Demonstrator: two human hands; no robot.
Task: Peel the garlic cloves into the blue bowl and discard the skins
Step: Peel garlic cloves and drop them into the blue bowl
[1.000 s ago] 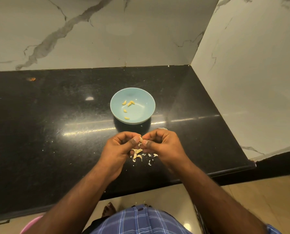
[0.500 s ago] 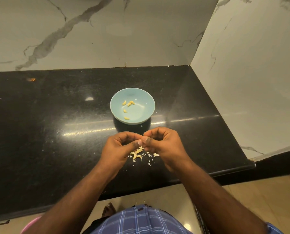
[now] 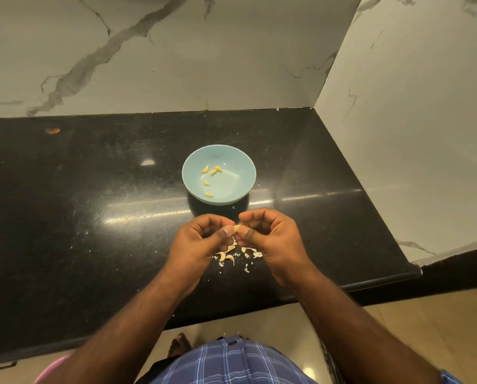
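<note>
The blue bowl point(image 3: 242, 173) stands on the black counter with several peeled yellow cloves point(image 3: 209, 194) inside. Just in front of it, my left hand point(image 3: 201, 242) and my right hand point(image 3: 270, 239) meet thumb to thumb and both pinch one small garlic clove point(image 3: 236, 228) between their fingertips. Under the hands lie a few unpeeled cloves point(image 3: 229, 248) and scattered white skin scraps point(image 3: 257, 254) on the counter, partly hidden by my fingers.
The black stone counter point(image 3: 93, 217) ends at marble walls behind and to the right. Its front edge runs just below my wrists. A pink rim point(image 3: 51, 368) shows on the floor at the lower left. A small orange speck point(image 3: 53, 130) lies far left.
My hands stay together over the skin pile and have shifted only slightly; the thumbs have worked at the clove, which now shows between the fingertips.
</note>
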